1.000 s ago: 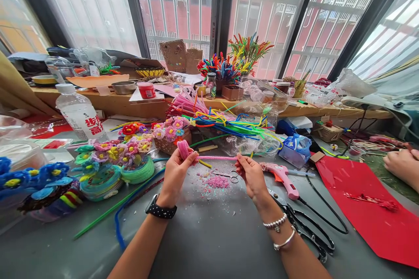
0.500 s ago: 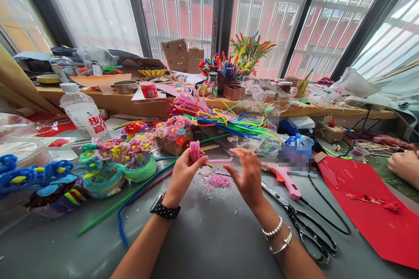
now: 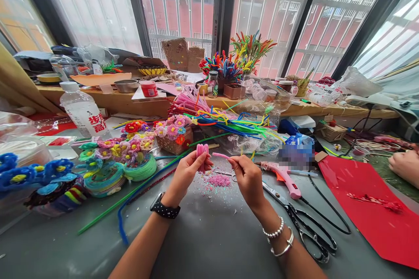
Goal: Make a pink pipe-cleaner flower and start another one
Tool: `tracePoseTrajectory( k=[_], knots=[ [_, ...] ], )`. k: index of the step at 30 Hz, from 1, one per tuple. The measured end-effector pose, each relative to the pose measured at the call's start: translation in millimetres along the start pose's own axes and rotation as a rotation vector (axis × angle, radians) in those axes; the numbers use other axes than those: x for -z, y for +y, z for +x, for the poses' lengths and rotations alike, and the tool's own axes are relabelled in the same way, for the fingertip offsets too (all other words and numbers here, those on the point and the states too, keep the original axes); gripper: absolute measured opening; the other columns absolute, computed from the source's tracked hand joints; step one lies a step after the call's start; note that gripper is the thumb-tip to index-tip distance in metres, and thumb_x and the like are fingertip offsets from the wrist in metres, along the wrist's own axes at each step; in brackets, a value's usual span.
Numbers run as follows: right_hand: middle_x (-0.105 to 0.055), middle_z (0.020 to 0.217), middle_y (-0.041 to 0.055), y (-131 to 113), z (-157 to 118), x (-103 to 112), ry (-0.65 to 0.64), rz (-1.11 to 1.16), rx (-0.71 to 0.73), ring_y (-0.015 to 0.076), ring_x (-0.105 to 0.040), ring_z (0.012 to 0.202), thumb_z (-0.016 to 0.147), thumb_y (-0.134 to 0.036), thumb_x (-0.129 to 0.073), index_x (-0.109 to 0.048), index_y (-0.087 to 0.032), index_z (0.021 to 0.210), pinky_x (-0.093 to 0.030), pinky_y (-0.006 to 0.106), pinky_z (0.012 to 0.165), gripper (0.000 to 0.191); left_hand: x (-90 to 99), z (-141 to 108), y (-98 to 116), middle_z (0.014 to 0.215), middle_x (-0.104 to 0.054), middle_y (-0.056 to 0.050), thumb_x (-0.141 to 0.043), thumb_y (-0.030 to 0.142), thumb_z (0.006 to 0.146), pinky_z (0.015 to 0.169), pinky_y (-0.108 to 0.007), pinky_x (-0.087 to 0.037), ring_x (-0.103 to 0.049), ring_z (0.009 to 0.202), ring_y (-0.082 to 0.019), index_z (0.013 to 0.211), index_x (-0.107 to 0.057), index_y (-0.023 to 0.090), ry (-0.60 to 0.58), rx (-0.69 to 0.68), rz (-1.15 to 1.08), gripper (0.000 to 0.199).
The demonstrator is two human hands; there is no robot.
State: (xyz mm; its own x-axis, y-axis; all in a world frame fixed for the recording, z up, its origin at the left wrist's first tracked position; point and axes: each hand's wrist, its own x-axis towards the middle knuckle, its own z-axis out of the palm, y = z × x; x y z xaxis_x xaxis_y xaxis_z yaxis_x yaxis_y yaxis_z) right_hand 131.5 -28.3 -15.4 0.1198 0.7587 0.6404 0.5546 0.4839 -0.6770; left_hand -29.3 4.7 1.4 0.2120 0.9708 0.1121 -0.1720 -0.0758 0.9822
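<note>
My left hand (image 3: 184,175) is closed around a looped pink pipe cleaner (image 3: 202,151), its folds standing above the thumb. The thumb and fingers of my right hand (image 3: 249,179) pinch the far end of a pink strand (image 3: 220,155) that points toward the loops. Whether strand and loops join is hard to see behind the left fingers. Below and between the hands, a small heap of pink bits (image 3: 218,180) lies on the grey table (image 3: 203,244). Large black-handled scissors (image 3: 297,216) and a pink glue gun (image 3: 290,183) lie right of my right hand.
Pipe-cleaner flower pots (image 3: 140,168) and a plastic bottle (image 3: 83,111) stand at left. Bundled colourful pipe cleaners (image 3: 235,122) lie behind my hands. A red sheet (image 3: 369,209) covers the right side, near another person's hand (image 3: 406,163). A cluttered ledge runs along the windows.
My right hand, spread beside the pink strand before, has closed on its end. My left hand and the pink loops have shifted slightly to the right.
</note>
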Motion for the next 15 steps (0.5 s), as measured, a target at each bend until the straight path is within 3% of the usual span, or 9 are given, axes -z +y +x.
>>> tracePoseTrajectory(
  k=[6, 15],
  knots=[
    [-0.050, 0.053, -0.0004, -4.3, -1.2, -3.9, -0.101, 0.111, -0.168, 0.0123, -0.042, 0.048, 0.080, -0.034, -0.044, -0.062, -0.019, 0.072, -0.032, 0.023, 0.051, 0.025, -5.7, -3.2, 1.0, 0.072, -0.066, -0.006, -0.059, 0.035, 0.067, 0.059, -0.026, -0.042, -0.057, 0.063, -0.016, 0.077, -0.062, 0.013, -0.128, 0.013, 0.093, 0.024],
    [-0.032, 0.042, -0.0067, 0.4, 2.4, -7.4, -0.310, 0.505, -0.426, 0.0069, -0.028, 0.040, 0.075, -0.039, -0.048, -0.056, -0.016, 0.061, -0.020, 0.021, 0.040, 0.028, -5.6, -5.8, 1.7, 0.067, -0.061, -0.004, -0.052, 0.034, 0.073, 0.060, -0.025, -0.041, -0.054, 0.063, -0.014, 0.074, -0.059, 0.013, -0.275, -0.052, 0.276, 0.022]
  ],
)
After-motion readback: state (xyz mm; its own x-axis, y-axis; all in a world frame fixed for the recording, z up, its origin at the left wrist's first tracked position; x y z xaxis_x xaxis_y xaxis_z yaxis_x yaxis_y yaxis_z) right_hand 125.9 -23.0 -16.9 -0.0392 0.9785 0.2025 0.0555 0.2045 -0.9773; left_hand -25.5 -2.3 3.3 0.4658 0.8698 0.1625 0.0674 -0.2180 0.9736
